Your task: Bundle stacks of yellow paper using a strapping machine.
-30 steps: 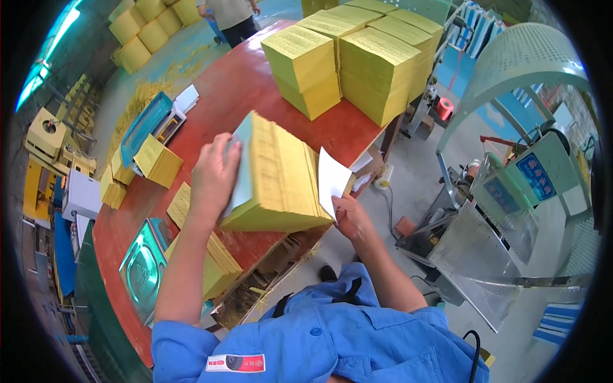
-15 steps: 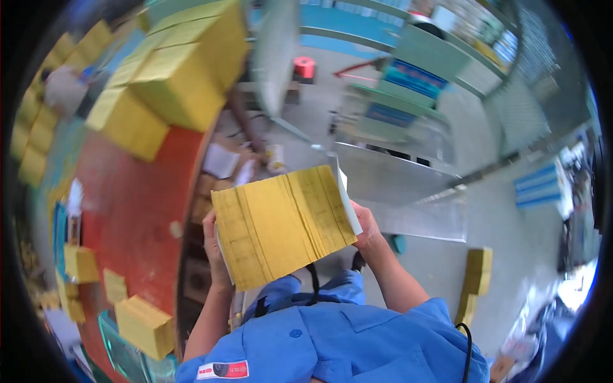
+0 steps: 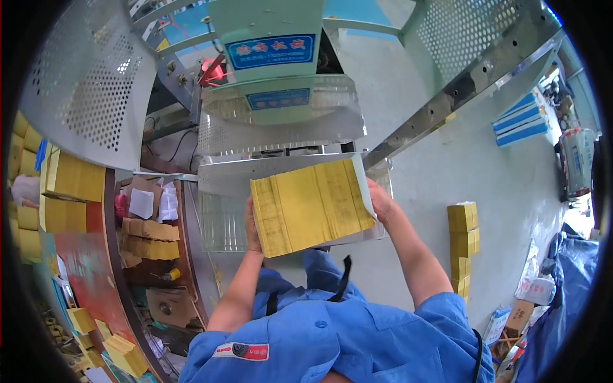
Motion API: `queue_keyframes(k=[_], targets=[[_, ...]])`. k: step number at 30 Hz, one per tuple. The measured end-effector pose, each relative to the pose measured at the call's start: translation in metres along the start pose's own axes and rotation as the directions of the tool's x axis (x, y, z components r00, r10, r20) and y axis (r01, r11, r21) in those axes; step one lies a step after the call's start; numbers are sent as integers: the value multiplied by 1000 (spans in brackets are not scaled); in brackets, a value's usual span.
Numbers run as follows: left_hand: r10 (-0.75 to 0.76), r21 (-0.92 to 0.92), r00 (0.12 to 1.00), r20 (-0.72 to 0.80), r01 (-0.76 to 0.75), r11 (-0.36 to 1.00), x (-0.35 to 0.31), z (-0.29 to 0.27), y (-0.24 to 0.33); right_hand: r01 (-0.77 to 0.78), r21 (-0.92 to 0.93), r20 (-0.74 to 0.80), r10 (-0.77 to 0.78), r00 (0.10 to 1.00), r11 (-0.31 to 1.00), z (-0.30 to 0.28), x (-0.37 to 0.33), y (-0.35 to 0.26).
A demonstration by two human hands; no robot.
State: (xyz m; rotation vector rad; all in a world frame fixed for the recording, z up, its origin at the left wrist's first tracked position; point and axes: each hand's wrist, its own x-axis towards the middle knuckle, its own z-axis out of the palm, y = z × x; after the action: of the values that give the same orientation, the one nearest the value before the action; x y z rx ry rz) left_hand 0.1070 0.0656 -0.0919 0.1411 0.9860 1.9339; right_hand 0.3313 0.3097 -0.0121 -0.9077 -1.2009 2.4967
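Observation:
I hold a thick yellow stack of paper sheets (image 3: 311, 205) flat between both hands, just above the metal feed tray (image 3: 225, 177) of a pale green machine (image 3: 274, 38). My left hand (image 3: 252, 223) grips the stack's left edge. My right hand (image 3: 380, 201) grips its right edge, where a white sheet shows along the side. Both forearms rise from my blue shirt at the bottom of the view.
A red table (image 3: 80, 255) with yellow stacks (image 3: 70, 182) curves along the left. Brown bundles (image 3: 150, 237) sit on a shelf under it. A perforated metal guard (image 3: 83, 89) hangs upper left. A yellow pile (image 3: 463, 242) and boxes stand on the floor at right.
I lifted the yellow stack off the red table and turned right with it. It is now held over the machine's metal tray, with the table at the far left.

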Motion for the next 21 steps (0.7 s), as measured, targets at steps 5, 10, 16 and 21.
queue_keyframes(k=[5,10,16,21], targets=[[334,700,935,120,-318,639,9,28,10,-60,-278,-125,26,992,959,-33,1,-14],[195,526,978,-77,-127,841,11,-5,11,127,-461,-159,-223,962,878,-35,-3,4],[70,754,988,137,-150,639,-9,1,37,-18,-747,-274,-282,919,665,-8,-19,-10],[-142,257,989,30,130,958,-30,33,53,95,-689,-262,-369,892,719,-30,-18,17]])
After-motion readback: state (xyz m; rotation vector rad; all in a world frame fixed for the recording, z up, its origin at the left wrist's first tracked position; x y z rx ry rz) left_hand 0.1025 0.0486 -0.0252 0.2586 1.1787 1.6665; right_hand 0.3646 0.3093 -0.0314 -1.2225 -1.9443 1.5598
